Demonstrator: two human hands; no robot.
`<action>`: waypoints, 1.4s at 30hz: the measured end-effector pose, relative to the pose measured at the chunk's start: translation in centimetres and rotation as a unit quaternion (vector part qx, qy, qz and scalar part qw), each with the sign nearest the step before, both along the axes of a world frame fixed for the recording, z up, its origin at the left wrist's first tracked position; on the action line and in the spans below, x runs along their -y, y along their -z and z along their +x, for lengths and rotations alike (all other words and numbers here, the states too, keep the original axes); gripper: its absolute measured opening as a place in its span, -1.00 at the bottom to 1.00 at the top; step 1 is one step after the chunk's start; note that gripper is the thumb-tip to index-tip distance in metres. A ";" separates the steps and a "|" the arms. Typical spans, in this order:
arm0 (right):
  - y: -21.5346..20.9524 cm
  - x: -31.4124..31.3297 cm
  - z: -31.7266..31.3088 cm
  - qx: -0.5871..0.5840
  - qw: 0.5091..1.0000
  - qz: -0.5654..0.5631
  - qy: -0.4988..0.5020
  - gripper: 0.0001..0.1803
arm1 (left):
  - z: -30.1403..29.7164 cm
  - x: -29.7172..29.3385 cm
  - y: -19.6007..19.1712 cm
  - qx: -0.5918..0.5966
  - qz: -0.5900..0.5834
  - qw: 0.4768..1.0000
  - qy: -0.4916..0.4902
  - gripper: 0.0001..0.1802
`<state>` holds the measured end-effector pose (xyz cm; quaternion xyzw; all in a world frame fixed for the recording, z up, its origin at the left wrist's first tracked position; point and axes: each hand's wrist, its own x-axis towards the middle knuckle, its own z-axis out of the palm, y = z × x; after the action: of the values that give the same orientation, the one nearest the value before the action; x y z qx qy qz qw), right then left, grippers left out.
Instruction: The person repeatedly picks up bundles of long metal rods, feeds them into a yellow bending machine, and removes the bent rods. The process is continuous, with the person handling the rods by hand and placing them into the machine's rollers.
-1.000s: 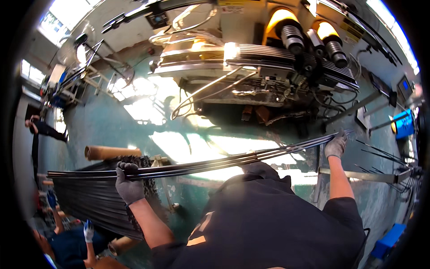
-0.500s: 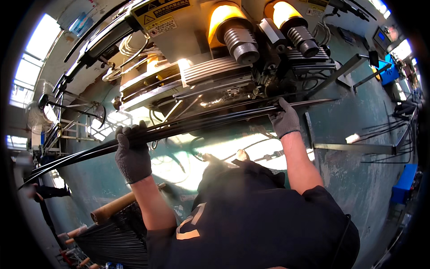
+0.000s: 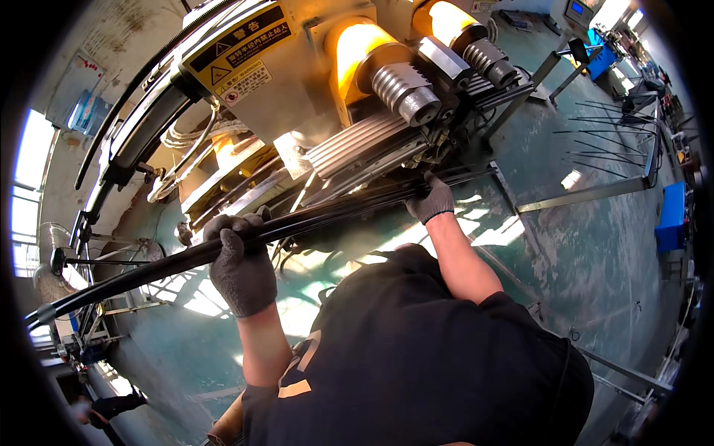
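Black-and-yellow warning sign and white prohibition label on the pale machine

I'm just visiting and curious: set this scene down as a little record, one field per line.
Left hand: grey-gloved, closed around the bundle
Right hand: gloved, gripping the same bundle farther right
Bundle: long, dark rods, slanting up toward the right
Machine: beyond the bundle, with ridged metal cylinders
Floor: green, patched with sunlight

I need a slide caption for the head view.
Left hand and right hand, both gloved, hold dark rods near a machine.
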<state>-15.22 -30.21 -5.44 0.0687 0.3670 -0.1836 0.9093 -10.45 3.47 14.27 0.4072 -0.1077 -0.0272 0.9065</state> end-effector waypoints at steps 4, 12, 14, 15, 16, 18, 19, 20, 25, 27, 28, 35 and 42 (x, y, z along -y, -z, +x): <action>-2.9 0.7 -0.8 -0.016 0.990 -0.138 0.012 -0.88 | 2.3 -1.8 -3.2 0.004 -0.022 0.999 0.029 -0.70; -7.8 8.4 0.4 -0.011 0.956 -0.280 0.085 -0.74 | 7.3 -15.0 1.5 -0.047 -0.069 0.996 0.013 -0.67; -9.3 9.8 1.2 0.066 0.952 -0.293 0.063 -0.74 | 7.0 -11.5 2.5 -0.103 0.007 0.986 -0.128 -0.75; -10.3 10.4 1.7 0.088 0.947 -0.304 0.045 -0.73 | 7.9 -11.6 3.5 -0.149 -0.068 0.982 -0.096 -0.80; -11.0 11.2 2.1 0.108 0.942 -0.316 0.028 -0.72 | 7.9 -10.7 4.6 -0.124 -0.049 0.987 -0.091 -0.81; -10.5 12.8 3.3 0.020 0.937 -0.346 0.029 -0.65 | 7.9 -9.2 5.7 -0.158 -0.017 0.979 -0.126 -0.76; -11.3 12.9 3.8 -0.022 0.933 -0.359 0.033 -0.64 | 7.6 -8.7 5.8 -0.158 -0.030 0.982 -0.098 -0.72; -11.9 12.8 4.4 -0.064 0.926 -0.371 0.037 -0.63 | 7.3 -8.0 5.9 -0.163 -0.032 0.982 -0.085 -0.71; -11.8 12.8 6.9 -0.084 0.873 -0.476 0.066 -0.59 | 7.0 -6.9 7.7 -0.263 -0.039 0.946 -0.184 -0.69; -12.1 12.7 7.4 -0.081 0.910 -0.405 0.049 -0.63 | 7.1 -6.4 7.8 -0.291 -0.037 0.931 -0.218 -0.69; -12.3 12.6 7.6 -0.078 0.926 -0.368 0.039 -0.65 | 7.2 -6.3 8.3 -0.296 -0.037 0.928 -0.225 -0.69; -10.6 13.9 8.7 -0.087 0.903 -0.419 -0.048 -0.68 | 8.1 -1.1 8.9 -0.322 -0.051 0.924 -0.200 -0.66; -6.8 16.0 10.4 -0.376 0.513 -0.765 -0.103 -0.57 | 7.9 2.4 10.5 -0.322 -0.124 0.936 -0.067 -0.70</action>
<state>-4.78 -46.20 1.36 -0.7669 0.3965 -0.3074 0.4001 -2.56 1.05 3.81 0.2668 0.2153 -0.0829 0.9357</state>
